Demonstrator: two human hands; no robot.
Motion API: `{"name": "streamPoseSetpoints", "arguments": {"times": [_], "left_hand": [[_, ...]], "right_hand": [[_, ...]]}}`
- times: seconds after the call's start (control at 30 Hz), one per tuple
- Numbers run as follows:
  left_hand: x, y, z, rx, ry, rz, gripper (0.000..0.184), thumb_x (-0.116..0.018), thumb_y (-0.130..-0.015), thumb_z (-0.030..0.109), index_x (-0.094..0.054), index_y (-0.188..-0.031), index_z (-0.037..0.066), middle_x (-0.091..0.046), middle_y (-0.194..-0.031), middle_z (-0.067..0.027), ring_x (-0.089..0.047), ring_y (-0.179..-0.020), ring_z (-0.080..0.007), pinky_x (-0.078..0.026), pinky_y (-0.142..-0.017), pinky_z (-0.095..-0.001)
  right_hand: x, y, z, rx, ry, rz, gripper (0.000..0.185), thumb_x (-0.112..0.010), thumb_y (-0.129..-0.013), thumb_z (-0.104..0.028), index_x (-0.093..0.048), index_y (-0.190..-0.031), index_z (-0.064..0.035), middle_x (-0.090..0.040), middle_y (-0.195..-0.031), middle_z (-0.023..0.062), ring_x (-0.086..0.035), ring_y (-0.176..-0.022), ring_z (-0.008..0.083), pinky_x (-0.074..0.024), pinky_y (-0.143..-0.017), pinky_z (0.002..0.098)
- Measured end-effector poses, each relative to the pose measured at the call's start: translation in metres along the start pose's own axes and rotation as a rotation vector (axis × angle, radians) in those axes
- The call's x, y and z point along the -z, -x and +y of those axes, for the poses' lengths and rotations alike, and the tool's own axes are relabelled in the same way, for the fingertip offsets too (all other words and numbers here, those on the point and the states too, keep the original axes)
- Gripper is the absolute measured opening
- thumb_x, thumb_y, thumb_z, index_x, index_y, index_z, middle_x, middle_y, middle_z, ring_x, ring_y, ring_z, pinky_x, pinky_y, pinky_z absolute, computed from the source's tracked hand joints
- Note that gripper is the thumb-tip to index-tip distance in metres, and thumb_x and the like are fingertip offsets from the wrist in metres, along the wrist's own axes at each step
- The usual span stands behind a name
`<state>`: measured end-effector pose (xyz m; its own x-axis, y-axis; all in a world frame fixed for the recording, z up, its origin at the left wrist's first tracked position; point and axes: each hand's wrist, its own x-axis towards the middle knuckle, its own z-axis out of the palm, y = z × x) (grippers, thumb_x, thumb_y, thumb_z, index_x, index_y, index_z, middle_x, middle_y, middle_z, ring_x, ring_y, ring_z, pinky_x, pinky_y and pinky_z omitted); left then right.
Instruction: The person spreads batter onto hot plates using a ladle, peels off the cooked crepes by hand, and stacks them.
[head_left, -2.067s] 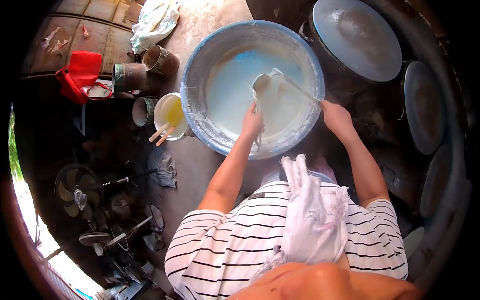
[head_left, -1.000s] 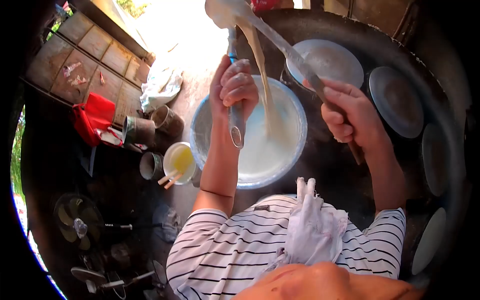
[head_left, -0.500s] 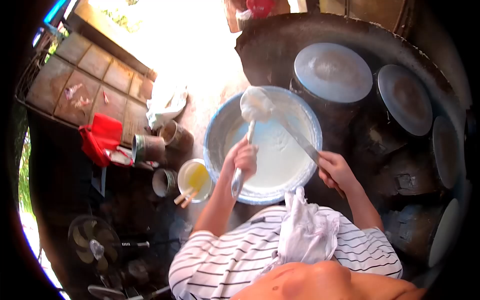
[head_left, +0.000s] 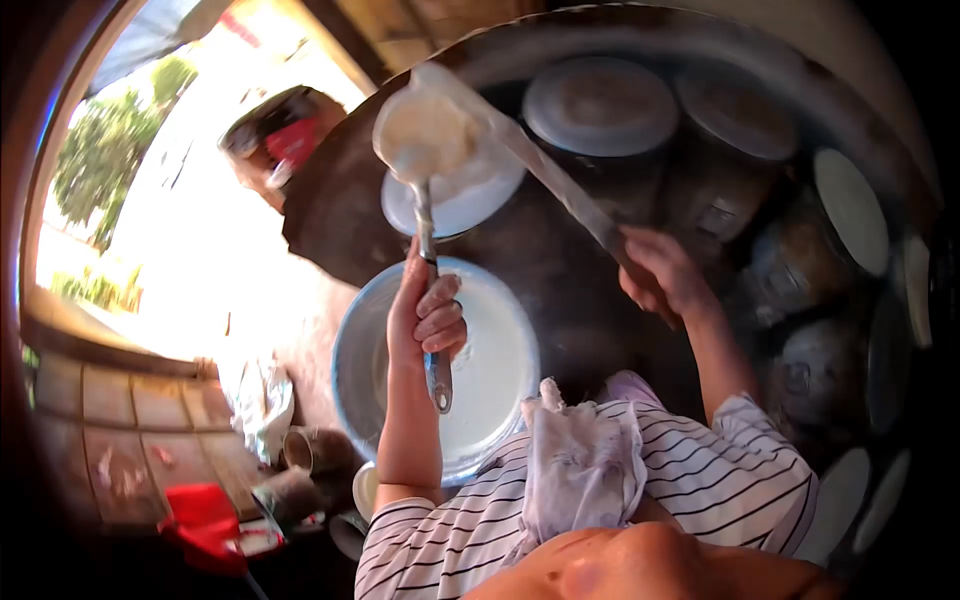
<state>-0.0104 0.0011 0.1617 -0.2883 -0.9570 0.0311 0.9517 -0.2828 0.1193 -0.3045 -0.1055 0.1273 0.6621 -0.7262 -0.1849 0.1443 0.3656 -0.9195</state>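
My left hand point(head_left: 428, 312) is wrapped round the handle of a metal ladle point(head_left: 425, 135), whose bowl holds pale batter. My right hand point(head_left: 655, 268) grips the end of a long flat paddle point(head_left: 545, 165). The paddle's far end, coated in batter, touches or overlaps the ladle's rim. Behind the ladle lies a round pale griddle plate point(head_left: 478, 200), partly hidden by it. Below and around my left forearm stands a large blue-rimmed basin point(head_left: 352, 345) with white batter point(head_left: 490, 370) inside.
More round plates point(head_left: 600, 105), point(head_left: 738, 112), point(head_left: 850, 210) sit along a curved dark stove point(head_left: 335, 205). Pots point(head_left: 312, 450), a plastic bag point(head_left: 262, 405) and a red bag point(head_left: 205, 522) are at the lower left. A container with a red item point(head_left: 292, 142) stands beyond the stove's left edge.
The view has turned towards the stove's plates. Ladle and paddle have gone from over the basin to above a plate, both still held, and the basin now appears lower and farther left.
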Motion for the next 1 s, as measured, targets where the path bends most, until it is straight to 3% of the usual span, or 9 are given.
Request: {"name": "streamPoseSetpoints", "arguments": {"times": [0.07, 0.17, 0.23, 0.33, 0.37, 0.43, 0.53, 0.77, 1.0], "left_hand": [[-0.006, -0.088, -0.017, 0.113, -0.149, -0.183, 0.043, -0.033, -0.102, 0.026, -0.027, -0.14, 0.043, -0.034, -0.066, 0.0003, -0.026, -0.037, -0.0035, -0.029, -0.034, -0.0162], [-0.044, -0.212, -0.098, 0.337, 0.21, -0.115, 0.013, -0.039, -0.099, 0.021, -0.043, -0.11, 0.015, -0.034, -0.056, 0.0024, -0.028, -0.035, -0.004, -0.031, -0.034, -0.0176], [-0.071, -0.274, -0.145, 0.521, 0.581, -0.014, 0.028, -0.043, -0.096, 0.02, -0.039, -0.072, 0.007, -0.033, -0.049, 0.0044, -0.033, -0.036, -0.0046, -0.036, -0.034, -0.0195], [-0.045, -0.368, -0.184, 0.688, 0.661, 0.03, 0.028, -0.047, -0.093, 0.018, -0.038, -0.069, 0.008, -0.037, -0.048, 0.0035, -0.035, -0.035, -0.0048, -0.035, -0.033, -0.0201], [-0.043, -0.404, -0.2, 0.748, 0.604, -0.058, 0.029, -0.047, -0.093, 0.019, -0.038, -0.069, 0.008, -0.037, -0.048, 0.0034, -0.035, -0.035, -0.0051, -0.035, -0.032, -0.0201], [-0.028, -0.448, -0.237, 0.848, 0.518, -0.121, 0.031, -0.047, -0.093, 0.021, -0.038, -0.067, 0.008, -0.037, -0.048, 0.0033, -0.034, -0.034, -0.0057, -0.034, -0.031, -0.0203], [-0.027, -0.512, -0.282, 0.924, 0.552, 0.001, 0.033, -0.045, -0.094, 0.021, -0.037, -0.065, 0.009, -0.037, -0.049, 0.003, -0.035, -0.035, -0.0059, -0.035, -0.032, -0.0205], [0.061, -0.617, -0.376, 0.673, -0.525, 0.157, 0.011, -0.045, -0.097, 0.021, -0.052, -0.103, 0.016, -0.037, -0.059, 0.0027, -0.034, -0.041, -0.006, -0.03, -0.036, -0.0202], [0.082, -0.659, -0.378, 0.544, -1.25, 0.008, 0.045, -0.045, -0.096, 0.014, -0.034, -0.138, 0.023, -0.036, -0.059, 0.0028, -0.033, -0.04, -0.0072, -0.031, -0.036, -0.0224]], "right_hand": [[0.037, -0.007, -0.039, 0.345, 0.071, 0.17, 0.037, -0.049, -0.095, -0.024, -0.053, -0.128, -0.007, -0.056, -0.066, 0.0023, -0.044, -0.049, 0.0044, -0.0362, -0.046, 0.0185], [0.099, -0.027, -0.046, 0.543, 0.425, 0.581, 0.036, -0.057, -0.091, -0.018, -0.056, -0.123, -0.0028, -0.061, -0.078, 0.0036, -0.052, -0.062, 0.009, -0.0438, -0.058, 0.0239], [0.14, -0.03, 0.015, 0.745, 0.626, 0.835, 0.033, -0.061, -0.088, -0.013, -0.059, -0.119, -0.0013, -0.065, -0.088, 0.0102, -0.062, -0.077, 0.0178, -0.0488, -0.068, 0.0284], [0.201, 0.042, 0.096, 0.793, 0.87, 1.04, 0.034, -0.065, -0.083, -0.007, -0.061, -0.116, -0.0012, -0.065, -0.104, 0.02, -0.063, -0.102, 0.0286, -0.0499, -0.082, 0.0351], [0.229, 0.063, 0.101, 0.811, 0.973, 1.097, 0.034, -0.066, -0.083, -0.008, -0.061, -0.116, -0.0009, -0.068, -0.093, 0.0154, -0.067, -0.081, 0.0231, -0.0521, -0.068, 0.0323], [0.252, 0.114, 0.039, 0.094, 0.162, 1.024, 0.036, -0.065, -0.083, -0.009, -0.059, -0.118, -0.0003, -0.064, -0.072, 0.0072, -0.059, -0.053, 0.014, -0.046, -0.048, 0.0275], [0.342, 0.113, 0.008, 0.346, -0.071, 1.09, 0.038, -0.059, -0.087, -0.008, -0.054, -0.123, 0.0, -0.053, -0.061, 0.0009, -0.046, -0.041, 0.0081, -0.0353, -0.038, 0.0259], [0.438, 0.049, 0.031, 0.377, -0.38, 1.3, 0.049, -0.063, -0.079, 0.006, -0.051, -0.127, -0.0008, -0.059, -0.096, 0.0102, -0.062, -0.069, 0.0153, -0.053, -0.052, 0.0274], [0.462, 0.01, 0.027, 0.289, 0.001, 1.512, 0.042, -0.058, -0.073, 0.011, -0.061, -0.113, -0.0039, -0.06, -0.097, 0.015, -0.063, -0.079, 0.0258, -0.0533, -0.064, 0.0331]]}}
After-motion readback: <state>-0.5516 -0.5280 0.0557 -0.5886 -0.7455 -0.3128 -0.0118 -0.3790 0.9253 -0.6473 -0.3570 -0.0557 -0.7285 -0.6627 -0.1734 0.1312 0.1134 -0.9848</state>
